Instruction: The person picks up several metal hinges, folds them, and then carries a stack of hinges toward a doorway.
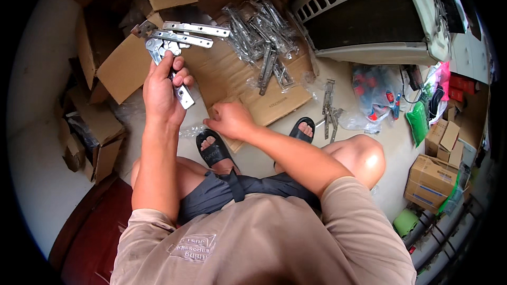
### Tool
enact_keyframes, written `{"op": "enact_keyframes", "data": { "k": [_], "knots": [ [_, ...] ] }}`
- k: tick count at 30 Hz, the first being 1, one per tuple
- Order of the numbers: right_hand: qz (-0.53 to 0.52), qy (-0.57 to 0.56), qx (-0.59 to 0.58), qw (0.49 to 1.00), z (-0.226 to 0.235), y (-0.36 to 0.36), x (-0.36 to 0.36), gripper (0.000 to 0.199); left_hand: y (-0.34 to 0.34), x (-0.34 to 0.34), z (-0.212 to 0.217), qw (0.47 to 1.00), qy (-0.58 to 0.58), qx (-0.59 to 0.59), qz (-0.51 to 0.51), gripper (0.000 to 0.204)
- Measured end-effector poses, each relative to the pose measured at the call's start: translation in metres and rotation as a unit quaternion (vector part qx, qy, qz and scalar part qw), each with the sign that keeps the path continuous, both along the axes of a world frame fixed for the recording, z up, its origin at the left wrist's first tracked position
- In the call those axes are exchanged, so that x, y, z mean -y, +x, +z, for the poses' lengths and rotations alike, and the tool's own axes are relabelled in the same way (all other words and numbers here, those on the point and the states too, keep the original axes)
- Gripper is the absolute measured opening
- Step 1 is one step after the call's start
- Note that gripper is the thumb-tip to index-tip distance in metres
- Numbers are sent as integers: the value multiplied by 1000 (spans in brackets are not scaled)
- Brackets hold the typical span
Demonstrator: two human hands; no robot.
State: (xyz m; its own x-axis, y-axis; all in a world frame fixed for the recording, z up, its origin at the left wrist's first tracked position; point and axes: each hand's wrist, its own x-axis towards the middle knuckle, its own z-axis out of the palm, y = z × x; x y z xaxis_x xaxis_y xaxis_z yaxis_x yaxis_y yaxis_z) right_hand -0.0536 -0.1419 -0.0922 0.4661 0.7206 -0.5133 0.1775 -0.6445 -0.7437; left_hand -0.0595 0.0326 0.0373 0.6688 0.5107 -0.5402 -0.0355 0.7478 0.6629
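Head view. Left hand (pixel 163 85) closed round silver, jointed metal hinge hardware with flat, drilled bars (pixel 182 38). It is raised off the floor (pixel 388 145), bars fanned above the fist, one plate showing below the fingers. Cannot tell if one piece or several. Right hand (pixel 231 120) lower, fingers curled, thumb side by a scrap of clear, crinkled plastic film (pixel 191 131); cannot tell if it pinches the film. Similar silver hinges in clear plastic sleeves (pixel 264 29) heaped on brown, flattened cardboard (pixel 277 106).

Handling, my judgement: stiff, fairly dense, hardly fragile; smooth faces probably slick, joints likely to swing. Best hold: round the thick pivot, where bars meet, fingers clear of the folding gap; a bar end alone would let the rest flop.
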Motion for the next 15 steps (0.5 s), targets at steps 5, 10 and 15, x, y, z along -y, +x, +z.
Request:
{"op": "enact_keyframes", "data": {
  "k": [5,10,15],
  "knots": [
    [135,-21,-9,991,36,71,11,52,3,4,4,1000,-9,-8,-2,11],
    [164,-50,56,984,56,118,37,55,5,9,9,1000,0,-10,-30,11],
    [68,-83,-261,959,19,143,71,51,-3,6,8,1000,-14,-14,-15,11]
  ]
}}
